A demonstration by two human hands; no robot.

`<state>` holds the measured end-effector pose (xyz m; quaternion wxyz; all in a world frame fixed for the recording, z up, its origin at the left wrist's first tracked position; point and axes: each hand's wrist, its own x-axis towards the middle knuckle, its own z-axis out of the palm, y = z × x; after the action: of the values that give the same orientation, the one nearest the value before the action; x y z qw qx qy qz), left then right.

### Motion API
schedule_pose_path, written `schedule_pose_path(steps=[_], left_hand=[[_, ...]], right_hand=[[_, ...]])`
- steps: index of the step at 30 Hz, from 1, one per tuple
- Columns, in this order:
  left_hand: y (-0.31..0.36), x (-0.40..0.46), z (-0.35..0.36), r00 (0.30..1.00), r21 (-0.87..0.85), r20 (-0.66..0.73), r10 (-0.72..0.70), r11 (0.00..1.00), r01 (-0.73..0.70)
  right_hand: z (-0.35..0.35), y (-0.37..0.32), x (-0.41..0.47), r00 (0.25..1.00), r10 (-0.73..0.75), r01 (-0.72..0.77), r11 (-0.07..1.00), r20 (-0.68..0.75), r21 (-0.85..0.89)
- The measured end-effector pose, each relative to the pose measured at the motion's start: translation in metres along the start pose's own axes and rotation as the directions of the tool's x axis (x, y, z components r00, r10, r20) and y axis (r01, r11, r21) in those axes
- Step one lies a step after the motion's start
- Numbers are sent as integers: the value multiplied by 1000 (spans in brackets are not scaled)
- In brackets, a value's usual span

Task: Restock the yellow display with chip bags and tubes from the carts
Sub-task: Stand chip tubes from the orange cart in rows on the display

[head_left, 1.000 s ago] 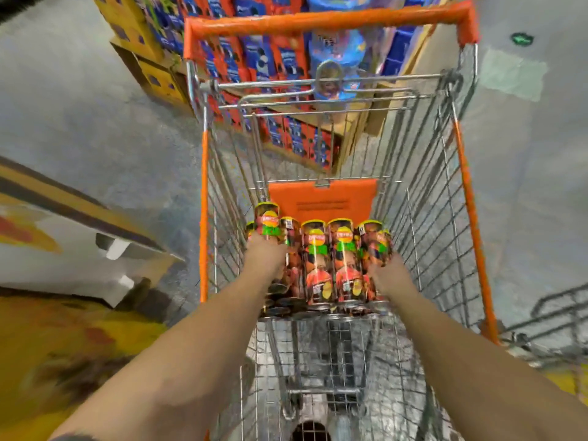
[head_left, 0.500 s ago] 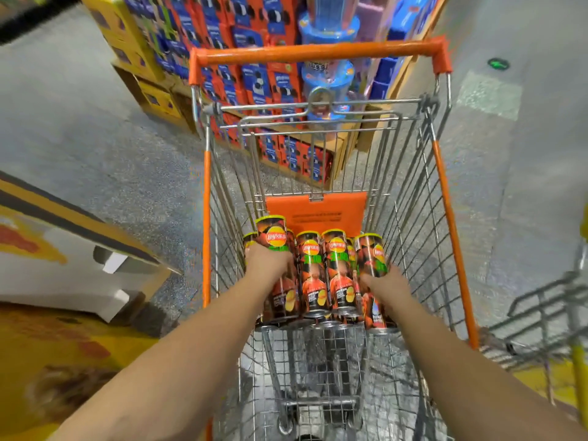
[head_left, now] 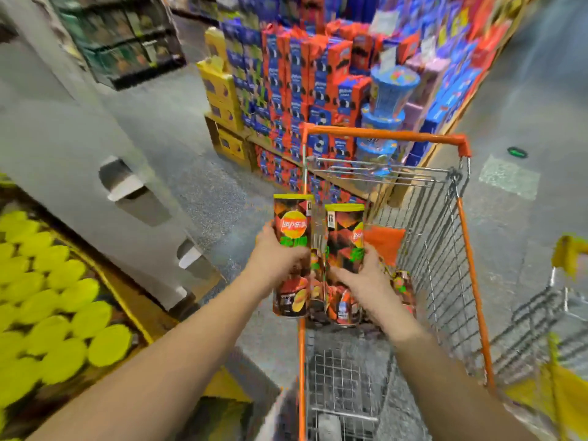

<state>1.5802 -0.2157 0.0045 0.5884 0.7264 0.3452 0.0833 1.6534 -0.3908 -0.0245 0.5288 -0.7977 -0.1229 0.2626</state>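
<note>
Holding a bunch of chip tubes (head_left: 318, 259) upright between both hands over the orange cart (head_left: 471, 281), dead centre. Left hand (head_left: 276, 253) has its grip wrapped round the outer tube at 9 o'clock, right hand (head_left: 366, 276) curls round the one at 3 o'clock. Yellow-lidded tubes (head_left: 47, 297) fill the yellow display (head_left: 133, 300) at 8 o'clock. Stacked snack boxes (head_left: 305, 81) sit out at 12, kinda blurry.

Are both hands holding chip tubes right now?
Yes, the left hand and the right hand clamp a cluster of chip tubes between them above the cart.
</note>
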Motion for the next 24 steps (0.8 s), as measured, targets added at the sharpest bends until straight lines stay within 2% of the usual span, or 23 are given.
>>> schedule_pose_path(steps=[5, 11, 15, 20, 24], left_hand=[[-25, -68, -99, 998, -109, -49, 37, 993, -42], [-73, -123, -202, 963, -180, -267, 50, 978, -100], [-100, -162, -266, 933, -29, -346, 101, 993, -118], [-140, -193, -312, 933, 93, -354, 65, 995, -34], [-168, -194, -323, 944, 325, -327, 44, 943, 68]], right_hand=[[89, -46, -55, 981, -122, 131, 990, 154, -53], [197, -60, -94, 924, -176, 196, 980, 341, -24], [261, -58, -114, 874, -142, 183, 982, 465, -44], [319, -47, -131, 825, -118, 220, 968, 552, -121], [339, -29, -136, 799, -76, 267, 934, 596, -239]])
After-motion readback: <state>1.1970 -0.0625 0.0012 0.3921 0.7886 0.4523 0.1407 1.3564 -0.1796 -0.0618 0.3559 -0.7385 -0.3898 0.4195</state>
